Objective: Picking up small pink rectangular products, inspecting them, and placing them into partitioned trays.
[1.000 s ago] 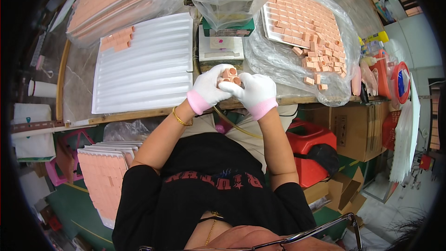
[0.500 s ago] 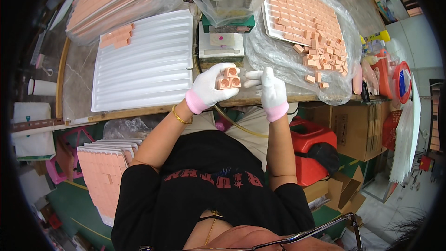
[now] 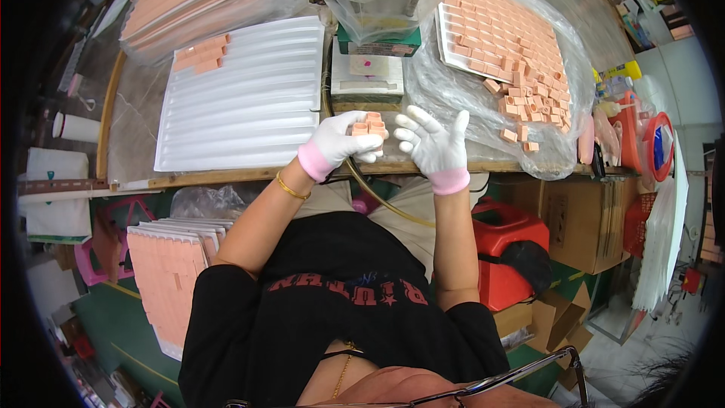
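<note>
My left hand (image 3: 332,145), in a white glove with a pink cuff, is closed around a small cluster of pinkish-orange blocks (image 3: 368,125) above the table's front edge. Its fingers partly cover them. Just to the right, my right hand (image 3: 436,142), gloved the same way, is open with fingers spread and nothing in it. Left of my hands lies a white ridged tray (image 3: 249,117), with several like blocks (image 3: 202,54) in its upper left corner. On the right, a tray full of blocks (image 3: 502,23) sits on clear plastic, with loose blocks (image 3: 529,98) heaped at its near end.
Straight ahead stands a plastic-draped machine (image 3: 377,11) with a pale metal base (image 3: 368,79). Stacked block-filled trays (image 3: 189,4) lie at the far left, and more trays (image 3: 170,272) stand below the table. A red container (image 3: 510,257) is below right.
My left hand has turned, tipping the blocks so their round hollows no longer face me. My right hand has spread its fingers and turned its palm up. The view has shifted slightly.
</note>
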